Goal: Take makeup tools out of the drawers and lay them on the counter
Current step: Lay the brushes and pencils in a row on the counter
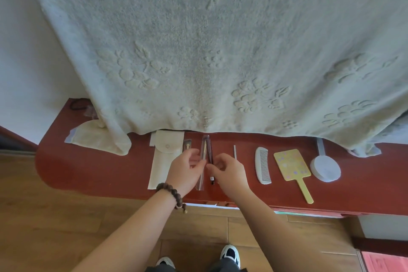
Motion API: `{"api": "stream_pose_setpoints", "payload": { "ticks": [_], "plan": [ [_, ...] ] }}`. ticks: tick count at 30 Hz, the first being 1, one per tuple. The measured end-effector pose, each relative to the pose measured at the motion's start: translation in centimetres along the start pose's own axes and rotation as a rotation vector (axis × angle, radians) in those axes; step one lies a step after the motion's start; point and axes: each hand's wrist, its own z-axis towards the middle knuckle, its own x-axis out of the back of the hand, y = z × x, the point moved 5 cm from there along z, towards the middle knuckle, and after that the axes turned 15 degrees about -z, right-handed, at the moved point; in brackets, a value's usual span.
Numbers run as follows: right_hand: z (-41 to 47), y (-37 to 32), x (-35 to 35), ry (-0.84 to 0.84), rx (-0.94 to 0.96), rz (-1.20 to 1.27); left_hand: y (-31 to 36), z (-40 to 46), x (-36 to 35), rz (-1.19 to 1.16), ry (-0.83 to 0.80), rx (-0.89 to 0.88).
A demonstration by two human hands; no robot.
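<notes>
A: What do the hands hold, and how does it lie?

B: The left hand [185, 169], with a bead bracelet [172, 196] on its wrist, pinches a clear sleeve holding a makeup brush [203, 161] between thumb and fingertips. The right hand [229, 172] pinches a thin dark pencil [211, 168] just beside it. Both items lie on the red desk [99, 172], long axes running from the near edge toward the far edge, almost parallel.

A: What lies to the left of the hands?

B: A cream fabric pouch [164, 159] with a snap flap, lengthwise the same way, its flap at the far end. A short brush [187, 144] shows just beyond the left hand's fingers. Farther left, a pale cloth piece [88, 137] lies partly under the hanging towel [220, 51].

A: And to the right?

B: A thin white stick [235, 152], then a white comb [262, 165], a yellow hand mirror [292, 168] with its handle toward the near edge, and a white round-headed paddle [325, 168] with its handle pointing away, under the towel's hem.

A: Where is free room?

B: Bare desk lies left of the pouch and along the near edge in front of the comb. The towel's hem bounds the far side. The wooden floor [66, 227] and the person's shoes [230, 253] lie below the near edge.

A: Any readable writing?

B: None can be made out; the pencil's markings are too small.
</notes>
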Motion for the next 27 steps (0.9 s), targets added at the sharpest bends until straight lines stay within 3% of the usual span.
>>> {"api": "stream_pose_setpoints", "payload": {
  "ticks": [6, 13, 16, 20, 27],
  "plan": [
    [-2.0, 0.3, 3.2, 0.004, 0.075, 0.228, 2.4, -0.5, -2.0, -0.388, -0.056, 0.141],
    [-1.5, 1.7, 7.9, -0.024, 0.177, 0.113, 4.3, -1.3, -4.2, -0.340, -0.033, 0.118],
    [-0.3, 1.4, 10.1, 0.017, 0.173, 0.240, 4.6, -1.5, -4.5, -0.279, -0.053, 0.095],
    [0.3, 0.1, 10.0, -0.185, 0.192, 0.538, 5.2, -2.2, -4.8, -0.288, -0.064, 0.090],
    [1.0, -0.8, 9.3, -0.280, 0.140, 0.617, 5.6, -2.3, -3.7, -0.237, -0.150, 0.064]
  ]
}}
